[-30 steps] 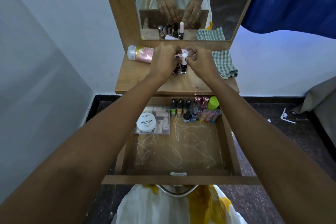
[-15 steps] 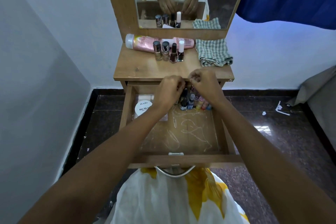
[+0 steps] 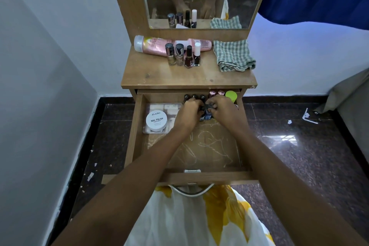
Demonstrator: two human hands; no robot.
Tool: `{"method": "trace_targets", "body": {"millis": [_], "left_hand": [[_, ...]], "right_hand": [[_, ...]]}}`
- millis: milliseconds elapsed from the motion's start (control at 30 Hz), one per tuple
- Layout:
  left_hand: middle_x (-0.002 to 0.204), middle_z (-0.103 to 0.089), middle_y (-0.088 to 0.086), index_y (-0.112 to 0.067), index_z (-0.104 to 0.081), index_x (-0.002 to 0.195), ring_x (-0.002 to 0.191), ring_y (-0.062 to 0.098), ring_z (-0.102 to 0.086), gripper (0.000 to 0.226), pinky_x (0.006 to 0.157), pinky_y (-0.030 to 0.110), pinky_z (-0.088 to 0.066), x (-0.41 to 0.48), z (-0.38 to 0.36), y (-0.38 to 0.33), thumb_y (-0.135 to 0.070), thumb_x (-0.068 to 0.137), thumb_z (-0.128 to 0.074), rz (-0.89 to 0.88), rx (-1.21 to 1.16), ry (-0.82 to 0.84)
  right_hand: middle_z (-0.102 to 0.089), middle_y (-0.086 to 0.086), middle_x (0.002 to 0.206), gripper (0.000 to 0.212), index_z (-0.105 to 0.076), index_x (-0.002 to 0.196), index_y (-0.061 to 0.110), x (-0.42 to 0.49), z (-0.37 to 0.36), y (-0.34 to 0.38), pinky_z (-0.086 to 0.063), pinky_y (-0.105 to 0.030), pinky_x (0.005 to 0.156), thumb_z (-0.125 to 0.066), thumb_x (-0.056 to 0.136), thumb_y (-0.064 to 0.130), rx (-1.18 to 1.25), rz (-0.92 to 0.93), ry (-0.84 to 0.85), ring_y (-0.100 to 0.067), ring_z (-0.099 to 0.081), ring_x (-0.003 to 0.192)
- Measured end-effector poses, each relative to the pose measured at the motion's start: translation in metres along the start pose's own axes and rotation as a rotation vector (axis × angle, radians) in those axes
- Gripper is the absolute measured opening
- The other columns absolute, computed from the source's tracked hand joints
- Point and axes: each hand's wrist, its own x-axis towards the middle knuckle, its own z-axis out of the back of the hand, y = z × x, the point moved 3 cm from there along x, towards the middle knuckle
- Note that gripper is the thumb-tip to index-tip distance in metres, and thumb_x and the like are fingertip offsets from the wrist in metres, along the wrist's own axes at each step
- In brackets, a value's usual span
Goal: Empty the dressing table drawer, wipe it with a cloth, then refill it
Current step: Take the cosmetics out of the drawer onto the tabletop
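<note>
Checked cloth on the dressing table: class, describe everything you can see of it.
The checked cloth looks like woven cotton in a grey-green and white check. It is folded into a rough square, layered edges showing at the front. It lies flat on the right rear of the wooden tabletop, beside the end of the pink bottle, its back edge at the mirror frame. Nothing rests on it. The left hand and right hand are off it, holding small bottles in the drawer.
</note>
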Motion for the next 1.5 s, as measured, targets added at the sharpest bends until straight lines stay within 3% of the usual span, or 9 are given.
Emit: {"method": "trace_targets", "body": {"millis": [333,467,600,767,833,900,1200,1333,1500], "left_hand": [[0.107,-0.063,0.020,-0.002,-0.064,0.103,0.093,0.034,-0.061,0.022,0.075,0.039,-0.048,-0.001,0.005,-0.005,-0.002,0.084,-0.055,0.019,-0.021,-0.008],[0.103,-0.066,0.018,-0.002,-0.065,0.102,0.089,0.030,-0.063,0.020,0.074,0.036,-0.049,-0.005,0.009,-0.005,-0.003,0.084,-0.057,0.041,-0.057,-0.024],[0.102,-0.068,0.018,-0.003,-0.066,0.103,0.089,0.030,-0.064,0.022,0.077,0.036,-0.052,-0.010,0.019,-0.007,-0.003,0.082,-0.058,0.036,-0.060,-0.025],[0.102,-0.068,0.019,-0.001,-0.065,0.106,0.091,0.031,-0.064,0.024,0.081,0.036,-0.051,-0.010,0.042,-0.015,-0.003,0.083,-0.059,-0.005,-0.041,-0.021],[0.101,-0.068,0.018,-0.001,-0.065,0.106,0.091,0.030,-0.064,0.024,0.082,0.034,-0.051,-0.010,0.051,-0.019,-0.003,0.083,-0.060,-0.025,-0.047,-0.039],[0.099,-0.069,0.016,-0.003,-0.066,0.105,0.090,0.028,-0.064,0.024,0.081,0.033,-0.051,-0.010,0.062,-0.024,-0.005,0.082,-0.063,-0.046,-0.038,-0.073],[0.099,-0.068,0.012,-0.003,-0.066,0.104,0.089,0.020,-0.062,0.021,0.078,0.025,-0.048,0.006,0.107,-0.057,-0.007,0.084,-0.062,-0.157,-0.035,-0.179],[0.101,-0.068,0.012,-0.004,-0.066,0.104,0.084,0.013,-0.058,0.021,0.074,0.019,-0.043,0.026,0.115,-0.063,-0.009,0.084,-0.062,-0.139,-0.026,-0.216],[0.102,-0.068,0.014,-0.002,-0.066,0.103,0.091,0.020,-0.063,0.019,0.074,0.021,-0.045,0.048,0.119,-0.067,-0.007,0.085,-0.060,-0.110,-0.018,-0.223]], "right_hand": [[-0.063,-0.018,0.108,0.028,-0.062,0.113,0.003,-0.004,0.005,0.004,-0.039,-0.025,0.071,-0.053,0.086,-0.001,0.030,-0.013,-0.014,-0.028,-0.060,0.096],[-0.064,-0.018,0.110,0.029,-0.062,0.113,0.003,-0.009,0.009,0.008,-0.045,-0.029,0.079,-0.053,0.085,-0.002,0.035,-0.019,-0.001,-0.028,-0.060,0.101],[-0.065,-0.013,0.110,0.028,-0.061,0.114,0.005,-0.016,0.017,0.014,-0.035,-0.022,0.082,-0.056,0.087,0.003,0.024,-0.008,-0.001,-0.024,-0.059,0.106],[-0.065,-0.014,0.109,0.025,-0.060,0.109,0.004,-0.018,0.029,0.017,-0.036,-0.003,0.058,-0.059,0.083,0.000,0.073,0.038,-0.029,-0.010,-0.050,0.085],[-0.064,-0.017,0.106,0.024,-0.060,0.106,0.002,-0.017,0.035,0.019,-0.045,-0.021,0.068,-0.059,0.083,-0.002,0.115,0.048,-0.044,-0.013,-0.050,0.080],[-0.063,-0.018,0.102,0.023,-0.060,0.105,0.001,-0.018,0.044,0.024,-0.046,-0.029,0.070,-0.060,0.083,-0.002,0.141,0.056,-0.057,-0.016,-0.052,0.077],[-0.066,-0.017,0.095,0.021,-0.062,0.101,-0.001,0.000,0.087,0.043,-0.041,-0.018,0.064,-0.062,0.080,-0.004,0.158,0.144,-0.196,-0.012,-0.054,0.078],[-0.066,-0.019,0.097,0.020,-0.062,0.100,-0.001,0.018,0.097,0.044,-0.041,-0.023,0.070,-0.062,0.081,-0.003,0.153,0.127,-0.250,-0.014,-0.053,0.078],[-0.066,-0.020,0.095,0.018,-0.062,0.099,-0.001,0.040,0.104,0.044,-0.044,-0.026,0.070,-0.060,0.081,-0.003,0.142,0.129,-0.306,-0.015,-0.054,0.077]]}}
